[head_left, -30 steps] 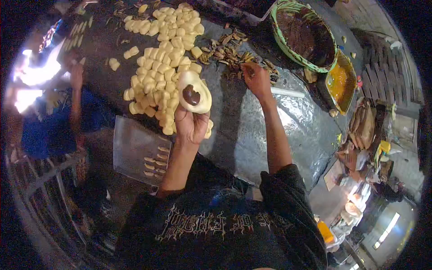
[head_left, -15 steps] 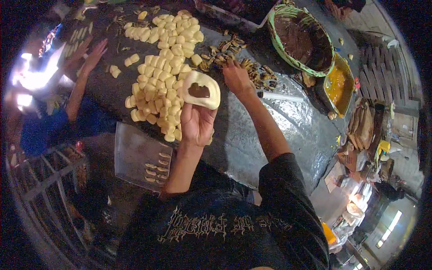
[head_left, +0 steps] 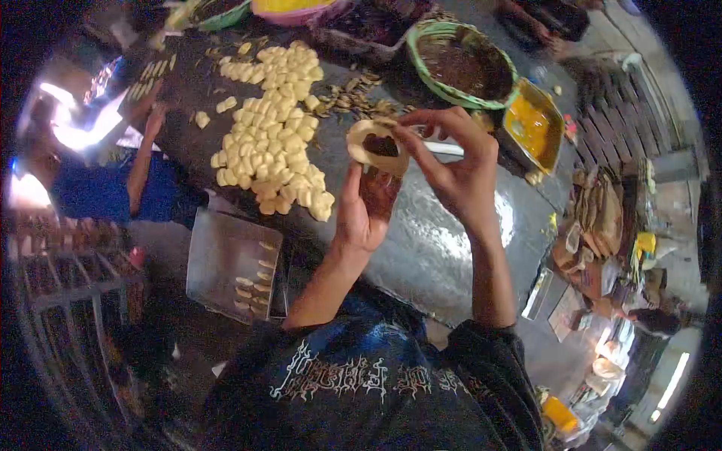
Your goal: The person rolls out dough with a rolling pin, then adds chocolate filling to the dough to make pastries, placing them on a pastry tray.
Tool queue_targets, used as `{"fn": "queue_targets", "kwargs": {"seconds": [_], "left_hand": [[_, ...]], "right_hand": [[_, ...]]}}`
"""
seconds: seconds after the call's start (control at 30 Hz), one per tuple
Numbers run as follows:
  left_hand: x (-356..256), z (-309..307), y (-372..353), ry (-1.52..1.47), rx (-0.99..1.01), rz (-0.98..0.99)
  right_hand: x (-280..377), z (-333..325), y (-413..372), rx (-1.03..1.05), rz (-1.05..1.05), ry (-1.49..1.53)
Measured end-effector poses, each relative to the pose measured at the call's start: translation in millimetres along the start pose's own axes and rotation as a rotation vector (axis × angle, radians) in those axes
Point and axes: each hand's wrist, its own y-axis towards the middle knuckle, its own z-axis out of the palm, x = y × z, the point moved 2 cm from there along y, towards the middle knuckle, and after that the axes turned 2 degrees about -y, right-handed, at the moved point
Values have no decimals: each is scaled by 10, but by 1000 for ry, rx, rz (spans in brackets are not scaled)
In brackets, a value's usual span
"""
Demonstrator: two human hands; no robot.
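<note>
My left hand (head_left: 364, 214) holds up a flattened piece of pale dough (head_left: 358, 144) with a dab of dark brown filling (head_left: 380, 145) in its middle. At the dough's far edge my right hand (head_left: 468, 154) is closed in a pinch on a thin brownish slice (head_left: 386, 121). Behind the hands lies a pile of similar brown slices (head_left: 353, 94) on the dark table. To the left spreads a large heap of pale dough pieces (head_left: 274, 131). A white rod-like tool (head_left: 444, 148) lies partly hidden behind my right hand.
A green basin (head_left: 451, 95) of dark brown filling stands at the back, beside a tray (head_left: 554, 143) of yellow-orange stuff. On the left is a metal tray (head_left: 214, 252) with several small shaped pieces. Another person's arm (head_left: 141, 173) reaches over the table's left side.
My right hand has come from the slice pile to the dough with a slice in its fingers. My left hand has moved right and tilted the dough. The camera view has shifted.
</note>
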Motion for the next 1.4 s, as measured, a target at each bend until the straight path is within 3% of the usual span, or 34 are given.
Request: {"fn": "queue_targets", "kwargs": {"seconds": [0.03, 0.07, 0.17, 0.27, 0.37, 0.5, 0.57, 0.6, 0.67, 0.73, 0.9, 0.97, 1.1, 1.13, 1.23, 1.33, 1.4], "left_hand": [[147, 155, -69, 31, 11, -29], [317, 300, -137, 245, -140, 47], [654, 433, -347, 252, 30, 31], [901, 556, -520, 260, -52, 46], [1015, 761, -815, 211, 134, -18], [1160, 881, -1022, -47, 217, -96], [1201, 1138, -1094, 287, 93, 34], [1197, 1207, -1099, 259, 31, 23], [1102, 917, -1005, 117, 239, -72], [995, 668, -909, 74, 326, -64], [712, 849, -710, 386, 216, 34], [519, 882, -592, 390, 272, 64], [110, 999, -208, 619, 364, -35], [58, 971, -94, 660, 259, -1], [-175, 932, 132, 981, 250, 122], [-364, 858, 305, 1029, 280, 64], [-467, 698, 356, 1204, 288, 19]], "right_hand": [[117, -157, -94, 0, -101, -67], [182, -289, -190, -15, -164, -67], [329, -632, -511, 43, -232, -154], [584, -939, -776, -11, -353, -337], [777, -1147, -1055, -87, -469, -473], [706, -1281, -1408, -165, -721, -671], [617, -1279, -1467, -108, -829, -694], [586, -1240, -1471, -155, -891, -667], [636, -1207, -1423, -157, -879, -618], [698, -1177, -1314, -129, -831, -554], [824, -1032, -831, 1, -584, -280], [767, -923, -669, 47, -485, -194], [742, -641, -370, -28, -306, -215], [681, -578, -321, -15, -273, -242], [562, -315, -174, -119, -13, -82], [323, -167, -118, -87, -46, -131], [142, -56, -286, 37, 164, -70]]}}
